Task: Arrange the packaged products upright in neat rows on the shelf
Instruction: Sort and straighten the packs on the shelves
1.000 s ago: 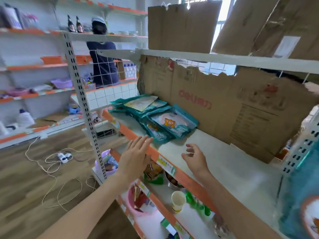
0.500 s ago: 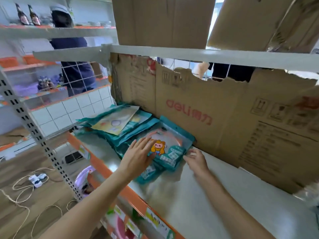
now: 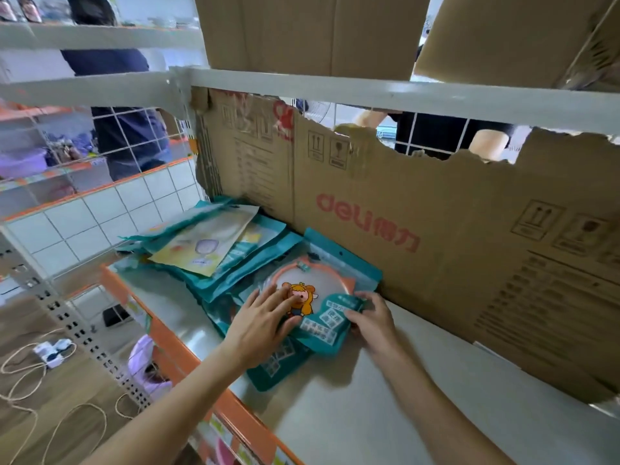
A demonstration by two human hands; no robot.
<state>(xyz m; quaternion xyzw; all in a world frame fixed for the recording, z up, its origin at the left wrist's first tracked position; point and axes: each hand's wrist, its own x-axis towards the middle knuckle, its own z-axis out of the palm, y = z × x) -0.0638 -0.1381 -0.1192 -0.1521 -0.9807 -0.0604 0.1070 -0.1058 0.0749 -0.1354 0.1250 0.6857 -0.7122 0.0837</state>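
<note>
1. top pouch (image 3: 322, 297), teal w/ cartoon figure, lies flat on a messy pile of pouches (image 3: 214, 253) at the shelf (image 3: 369, 397) left end, by the cardboard backing (image 3: 436, 246).
2. looks light, floppy, slick film; prob best taken by both side edges.
3. long axis runs front-to-back, hang-hole end twd the cardboard.
4. left hand (image 3: 261, 323) flat on its face, fingers spread; right hand (image 3: 372, 320) pinches its near right corner.

Torn cardboard backing (image 3: 419, 209) behind white metal shelving (image 3: 369, 92), white tiled wall (image 3: 100, 216), wood floor (image 3: 67, 414) below.
</note>
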